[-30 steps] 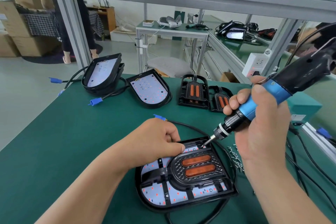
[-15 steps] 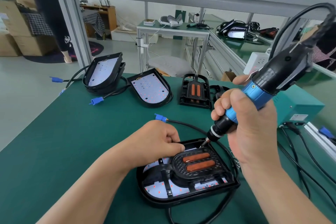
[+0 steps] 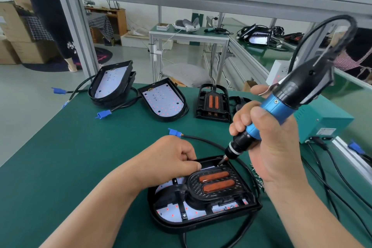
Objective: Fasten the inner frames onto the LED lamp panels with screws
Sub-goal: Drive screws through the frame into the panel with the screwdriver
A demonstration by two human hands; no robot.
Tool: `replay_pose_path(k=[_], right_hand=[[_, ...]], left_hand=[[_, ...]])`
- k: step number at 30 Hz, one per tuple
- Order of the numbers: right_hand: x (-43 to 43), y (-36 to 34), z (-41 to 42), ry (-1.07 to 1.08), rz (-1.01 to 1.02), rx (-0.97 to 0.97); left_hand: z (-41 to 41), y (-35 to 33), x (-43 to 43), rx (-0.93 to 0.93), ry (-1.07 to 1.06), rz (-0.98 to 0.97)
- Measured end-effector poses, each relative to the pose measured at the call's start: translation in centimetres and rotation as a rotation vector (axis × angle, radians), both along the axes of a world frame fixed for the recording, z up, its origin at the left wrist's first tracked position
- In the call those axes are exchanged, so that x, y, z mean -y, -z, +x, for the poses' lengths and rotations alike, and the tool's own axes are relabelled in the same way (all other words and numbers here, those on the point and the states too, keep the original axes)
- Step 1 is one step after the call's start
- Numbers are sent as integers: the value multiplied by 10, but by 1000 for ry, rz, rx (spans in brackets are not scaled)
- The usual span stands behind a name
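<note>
A black LED lamp panel (image 3: 175, 215) lies near the front of the green table. A black inner frame (image 3: 216, 184) with two orange strips sits inside it. My left hand (image 3: 171, 160) presses with curled fingers on the panel's far left edge. My right hand (image 3: 269, 147) grips a blue and black electric screwdriver (image 3: 281, 104). Its bit touches the frame's far corner (image 3: 221, 162). A small heap of screws (image 3: 258, 179) lies right of the panel, mostly hidden by my right hand.
Two stacked lamp panels (image 3: 112, 84) and one bare panel (image 3: 164, 103) lie at the back left, with blue-plugged cables (image 3: 103, 115). A spare inner frame (image 3: 213, 103) lies at the back centre. A teal power box (image 3: 322, 123) and cables (image 3: 330, 169) stand right. A person's legs (image 3: 60, 32) are behind.
The screwdriver has swung more upright and its bit has come down onto the frame's far corner. My view has shifted slightly. My left hand stays on the panel.
</note>
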State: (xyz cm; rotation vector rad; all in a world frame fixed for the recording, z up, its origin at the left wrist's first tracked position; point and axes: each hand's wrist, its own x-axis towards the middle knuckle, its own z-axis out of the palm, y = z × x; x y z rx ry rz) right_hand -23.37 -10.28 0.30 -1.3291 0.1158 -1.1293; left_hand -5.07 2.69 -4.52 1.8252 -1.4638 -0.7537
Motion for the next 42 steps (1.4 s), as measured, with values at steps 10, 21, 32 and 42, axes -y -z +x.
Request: replay_pose_path(k=[10, 21, 32, 42], right_hand=[[17, 8, -2, 16, 288, 224], [15, 14, -1, 18, 444, 252], [12, 13, -1, -2, 480, 281], [7, 17, 3, -2, 467, 249]], left_hand=[[7, -8, 0, -318, -110, -3], [11, 0, 6, -557, -231, -3], [15, 2, 10, -886, -231, -109], [17, -2, 7, -1048, -148, -85]])
